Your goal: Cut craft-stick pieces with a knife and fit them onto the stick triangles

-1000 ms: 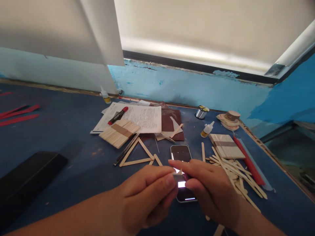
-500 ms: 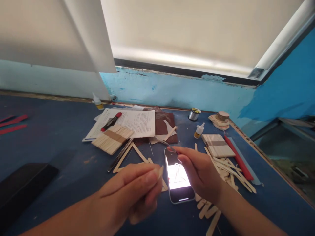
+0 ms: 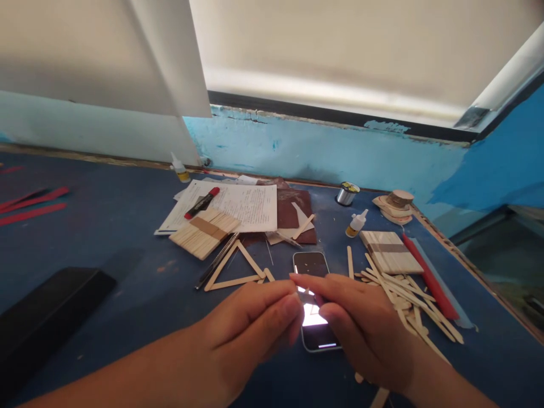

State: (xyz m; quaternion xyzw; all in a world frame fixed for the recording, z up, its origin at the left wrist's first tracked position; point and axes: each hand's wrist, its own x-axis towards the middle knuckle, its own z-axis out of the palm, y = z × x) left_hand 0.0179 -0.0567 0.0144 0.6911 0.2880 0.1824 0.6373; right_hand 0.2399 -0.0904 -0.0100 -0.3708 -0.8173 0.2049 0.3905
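My left hand [image 3: 259,326] is closed in a pinch, with a small pale wooden piece [image 3: 306,290] showing just past its fingertips. How much of that piece lies inside the fingers is hidden. My right hand [image 3: 365,320] meets it from the right, fingers stretched forward and thumb apart, its index fingertip at the left hand's knuckles. Both hands hover over a phone [image 3: 311,262] with a lit screen. Beyond the left hand lies a triangle of craft sticks [image 3: 235,280]. A slim metal tool [image 3: 290,239] rests by the papers.
Bundled craft sticks [image 3: 204,232] lie against printed sheets [image 3: 255,207] and a marker [image 3: 202,203]. On the right are another bundle [image 3: 391,252], loose sticks [image 3: 419,297], a glue bottle [image 3: 356,224] and a wire spool [image 3: 347,194]. A black block [image 3: 55,306] sits at left.
My right hand has let go of the slim metal tool, which now lies by the papers, and has come over to my left hand. The view has shifted slightly.
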